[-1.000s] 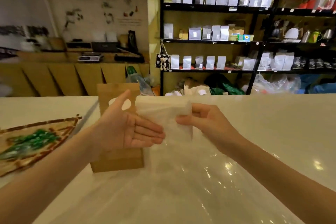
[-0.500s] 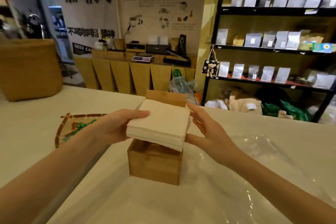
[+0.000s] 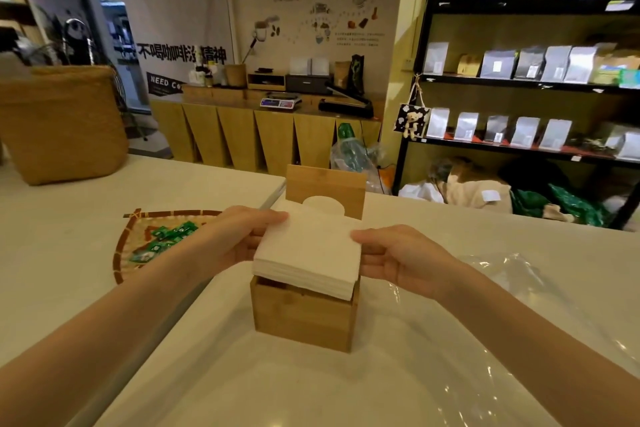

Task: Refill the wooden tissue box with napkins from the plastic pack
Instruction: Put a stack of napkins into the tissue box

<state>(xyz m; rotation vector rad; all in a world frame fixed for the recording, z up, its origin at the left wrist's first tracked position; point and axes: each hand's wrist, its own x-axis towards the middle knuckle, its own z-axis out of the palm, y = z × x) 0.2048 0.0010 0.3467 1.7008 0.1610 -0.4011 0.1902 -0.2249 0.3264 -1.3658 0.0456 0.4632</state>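
A wooden tissue box (image 3: 304, 319) stands on the white counter in the middle, its hinged lid (image 3: 325, 184) with an oval hole raised upright at the back. A thick stack of white napkins (image 3: 310, 251) sits tilted over the box's open top, its front edge resting at the rim. My left hand (image 3: 244, 236) grips the stack's left side and my right hand (image 3: 391, 255) grips its right side. The clear plastic pack (image 3: 502, 284) lies flat and crumpled on the counter to the right, under my right forearm.
A woven tray (image 3: 138, 243) with green sachets lies left of the box. A large woven basket (image 3: 65, 125) stands on the counter at far left. Behind are a wooden sideboard (image 3: 263, 135) and black shelves (image 3: 519, 80) with pouches.
The napkin stack came out of the plastic pack and moved over the open box, where both hands now hold it lower. The view turned left.
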